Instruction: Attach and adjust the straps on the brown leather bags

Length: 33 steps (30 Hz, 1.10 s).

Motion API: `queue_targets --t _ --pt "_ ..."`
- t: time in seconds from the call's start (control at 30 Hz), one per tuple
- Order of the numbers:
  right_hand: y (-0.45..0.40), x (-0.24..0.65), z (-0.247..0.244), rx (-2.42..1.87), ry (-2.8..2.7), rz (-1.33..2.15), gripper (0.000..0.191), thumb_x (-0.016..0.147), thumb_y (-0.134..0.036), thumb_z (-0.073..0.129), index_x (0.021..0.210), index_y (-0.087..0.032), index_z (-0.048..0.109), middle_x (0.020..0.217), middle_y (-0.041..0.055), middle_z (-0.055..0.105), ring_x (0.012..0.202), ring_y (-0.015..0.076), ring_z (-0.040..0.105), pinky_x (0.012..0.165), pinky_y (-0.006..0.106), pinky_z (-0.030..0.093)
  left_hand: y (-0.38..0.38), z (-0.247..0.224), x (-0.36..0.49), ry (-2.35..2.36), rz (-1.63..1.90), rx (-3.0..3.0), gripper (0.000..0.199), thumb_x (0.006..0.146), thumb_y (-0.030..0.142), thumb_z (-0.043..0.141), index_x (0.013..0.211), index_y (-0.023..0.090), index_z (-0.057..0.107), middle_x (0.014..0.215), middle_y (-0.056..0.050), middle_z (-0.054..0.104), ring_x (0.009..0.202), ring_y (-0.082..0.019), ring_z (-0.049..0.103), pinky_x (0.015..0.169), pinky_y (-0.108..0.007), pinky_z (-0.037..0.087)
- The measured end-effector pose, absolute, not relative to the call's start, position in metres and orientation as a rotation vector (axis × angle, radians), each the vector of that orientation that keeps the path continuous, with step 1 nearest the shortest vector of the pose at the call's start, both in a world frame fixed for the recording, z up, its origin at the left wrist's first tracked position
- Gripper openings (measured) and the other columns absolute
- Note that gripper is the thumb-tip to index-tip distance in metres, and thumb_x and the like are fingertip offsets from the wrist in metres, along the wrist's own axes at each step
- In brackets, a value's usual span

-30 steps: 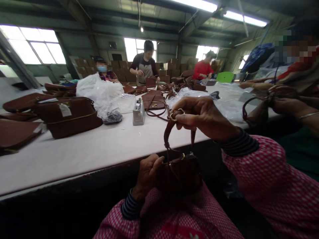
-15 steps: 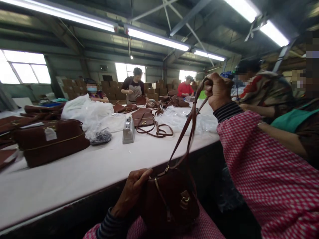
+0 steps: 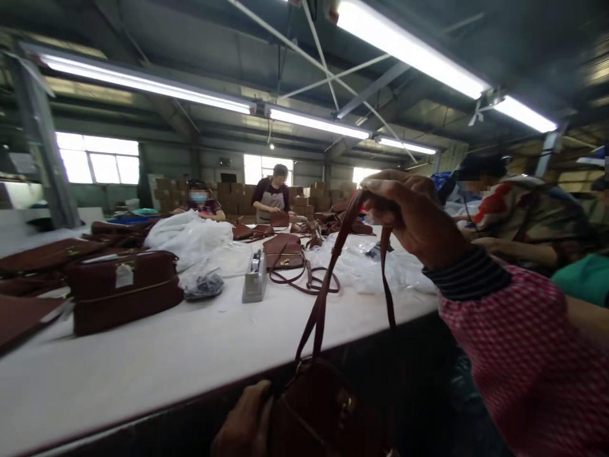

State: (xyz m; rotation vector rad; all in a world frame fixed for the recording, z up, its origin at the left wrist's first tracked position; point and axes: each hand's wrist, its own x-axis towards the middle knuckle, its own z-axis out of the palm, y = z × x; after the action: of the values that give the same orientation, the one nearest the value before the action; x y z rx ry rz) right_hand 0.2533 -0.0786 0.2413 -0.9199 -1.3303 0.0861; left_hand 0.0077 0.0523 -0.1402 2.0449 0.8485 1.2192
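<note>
A small dark brown handbag (image 3: 314,412) with a gold-coloured clasp is low in the head view, in front of the table edge. My left hand (image 3: 245,419) grips its left side; part of the fingers is hidden behind the bag. Raised above the table, my right hand (image 3: 409,212) pinches the bag's long thin shoulder strap (image 3: 326,285) between thumb and fingers. The strap runs up taut from the bag's top, and a loose length hangs down from the hand on the right.
On the white table (image 3: 200,343) stand a larger brown bag (image 3: 124,298), a grey tape dispenser (image 3: 255,279) and another brown handbag (image 3: 285,251) with its strap spread out. Clear plastic bags (image 3: 185,238) lie around. Co-workers sit or stand across the table and at the right.
The view has tilted up and turned left. The handbag sits lower in view, and my right hand has shifted its hold on the strap, with a length now hanging loose.
</note>
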Motion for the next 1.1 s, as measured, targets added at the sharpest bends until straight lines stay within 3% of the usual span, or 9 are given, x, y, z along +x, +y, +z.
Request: queue_targets --t 0.13,0.2,0.27,0.4,0.53,0.73,0.87,0.97,1.1 --pt "-0.063 0.221 0.246 -0.866 -1.377 0.126 0.012 0.081 -0.025 0.079 0.077 -0.019 0.069 0.066 0.0008 0.065 0.044 0.0051 0.035 0.036 0.022 0.020 0.021 -0.095 0.042 0.866 1.502 2.056 0.055 0.095 0.050 0.061 0.142 0.023 0.058 0.131 -0.013 0.072 0.117 -0.029 0.071 0.096 -0.039 0.060" --pt "-0.055 0.214 0.249 -0.851 -1.388 0.116 0.012 0.081 -0.026 0.078 0.077 -0.019 0.069 0.067 0.0009 0.065 0.044 0.0052 0.035 0.036 0.023 0.019 0.012 -0.070 0.066 0.819 1.453 2.102 0.068 0.089 0.050 0.070 0.148 0.022 0.052 0.134 -0.016 0.069 0.119 -0.033 0.069 0.095 -0.043 0.059" --pt "-0.047 0.211 0.252 -0.848 -1.404 0.097 0.013 0.081 -0.027 0.079 0.077 -0.019 0.070 0.068 0.0011 0.066 0.044 0.0058 0.034 0.036 0.025 0.018 0.009 -0.055 0.088 0.778 1.383 2.115 0.069 0.087 0.044 0.074 0.148 0.022 0.053 0.132 -0.017 0.070 0.118 -0.034 0.068 0.096 -0.044 0.057" --pt "-0.036 0.220 0.256 -0.847 -1.428 0.010 0.013 0.084 -0.027 0.077 0.074 -0.021 0.071 0.068 0.0025 0.066 0.046 0.0078 0.037 0.039 0.028 0.017 0.015 -0.057 0.106 0.821 1.410 2.002 0.030 0.097 0.033 0.057 0.122 0.023 0.069 0.112 -0.015 0.074 0.104 -0.032 0.070 0.091 -0.043 0.054" --pt "-0.029 0.245 0.248 -0.921 -1.361 -0.019 0.022 0.082 -0.029 0.081 0.068 -0.023 0.066 0.067 0.0015 0.065 0.046 0.0085 0.037 0.041 0.030 0.015 0.013 -0.066 0.084 0.901 1.257 1.892 0.018 0.097 0.037 0.058 0.096 0.024 0.070 0.095 -0.008 0.072 0.089 -0.027 0.066 0.082 -0.038 0.049" --pt "-0.015 0.282 0.226 -0.995 -1.179 0.006 0.025 0.075 -0.028 0.086 0.064 -0.024 0.064 0.067 0.0026 0.066 0.049 0.0107 0.038 0.041 0.029 0.012 0.004 -0.056 0.055 0.853 0.963 1.632 0.038 0.094 0.057 0.060 0.094 0.021 0.069 0.072 -0.001 0.063 0.068 -0.019 0.057 0.062 -0.028 0.040" --pt "-0.013 0.306 0.214 -1.041 -1.091 0.115 0.023 0.068 -0.026 0.084 0.062 -0.019 0.063 0.062 0.0023 0.065 0.046 0.0071 0.039 0.038 0.023 0.013 0.015 -0.054 0.051 0.685 0.885 1.456 0.045 0.092 0.062 0.061 0.088 0.017 0.067 0.074 -0.001 0.059 0.070 -0.017 0.051 0.062 -0.026 0.040" --pt "-0.014 0.328 0.203 -1.094 -1.115 0.228 0.021 0.066 -0.028 0.083 0.068 -0.015 0.066 0.062 0.0025 0.064 0.044 0.0052 0.040 0.036 0.020 0.012 0.030 -0.061 0.050 0.614 0.854 1.412 0.048 0.086 0.065 0.068 0.082 0.017 0.063 0.074 0.000 0.057 0.070 -0.016 0.049 0.064 -0.025 0.042" --pt "-0.023 0.357 0.193 -1.175 -1.192 0.409 0.026 0.069 -0.031 0.085 0.083 -0.013 0.071 0.067 0.0019 0.065 0.046 0.0049 0.041 0.037 0.019 0.016 0.040 -0.077 0.051 0.664 0.870 1.357 0.060 0.081 0.076 0.066 0.065 0.019 0.050 0.059 0.005 0.042 0.057 -0.012 0.038 0.054 -0.024 0.035"
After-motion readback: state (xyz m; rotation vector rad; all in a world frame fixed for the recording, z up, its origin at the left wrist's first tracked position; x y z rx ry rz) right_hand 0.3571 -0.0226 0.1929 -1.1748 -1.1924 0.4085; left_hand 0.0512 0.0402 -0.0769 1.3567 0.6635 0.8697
